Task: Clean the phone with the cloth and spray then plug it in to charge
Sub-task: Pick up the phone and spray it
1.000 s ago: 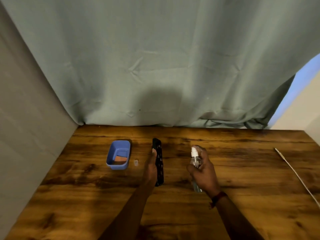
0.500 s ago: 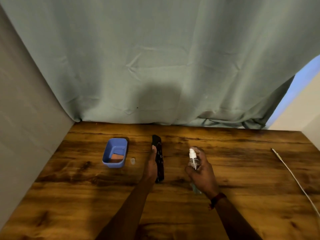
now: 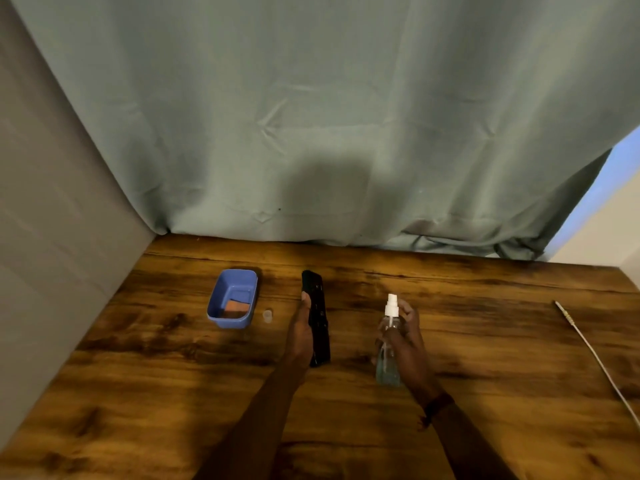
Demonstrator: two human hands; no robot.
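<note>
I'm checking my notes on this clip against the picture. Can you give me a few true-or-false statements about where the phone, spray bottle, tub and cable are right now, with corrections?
1. The right hand holds the spray bottle. True.
2. The phone lies flat on the table, untouched. False: the left hand grips it, stood on its long edge.
3. The blue tub sits to the left of the phone. True.
4. The white cable is plugged into the phone. False: it lies loose at the table's right side, far from the phone.
5. The bottle's cap is on the nozzle. False: a small clear cap stands on the table between tub and phone.
</note>
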